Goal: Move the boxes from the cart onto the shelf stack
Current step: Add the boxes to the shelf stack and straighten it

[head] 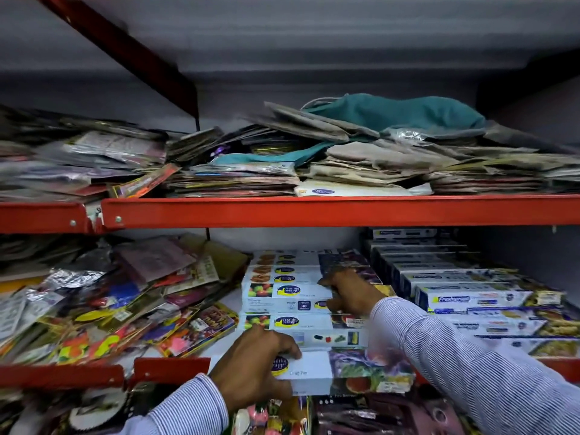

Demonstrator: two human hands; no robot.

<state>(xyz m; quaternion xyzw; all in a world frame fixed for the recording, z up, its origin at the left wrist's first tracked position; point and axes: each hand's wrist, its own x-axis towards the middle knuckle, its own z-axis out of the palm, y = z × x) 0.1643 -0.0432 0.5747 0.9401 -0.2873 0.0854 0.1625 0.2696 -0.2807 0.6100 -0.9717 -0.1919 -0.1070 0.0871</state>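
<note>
My left hand (pixel 255 361) sits low in the centre of the frame, fingers curled over the left end of a white cling film box (pixel 342 370), gripping it at the front edge of the red shelf (pixel 171 368). That box lies flat, its fruit-printed end pointing right, just below the stack of matching boxes (pixel 288 296) in the middle of the lower shelf. My right hand (pixel 348 295) is further up, centre right, palm down on that stack, fingers bent over the top box's front edge and pressing on it; I cannot tell whether it truly grips. Striped sleeves (pixel 470 356) cover both arms. Right of the stack, rows of blue and white boxes (pixel 448 298) fill the shelf. Left of it, glossy packets (pixel 103 309) lie heaped. On the upper shelf, more packets, paper bags (pixel 361 152) and a teal cloth (pixel 395 113).
</note>
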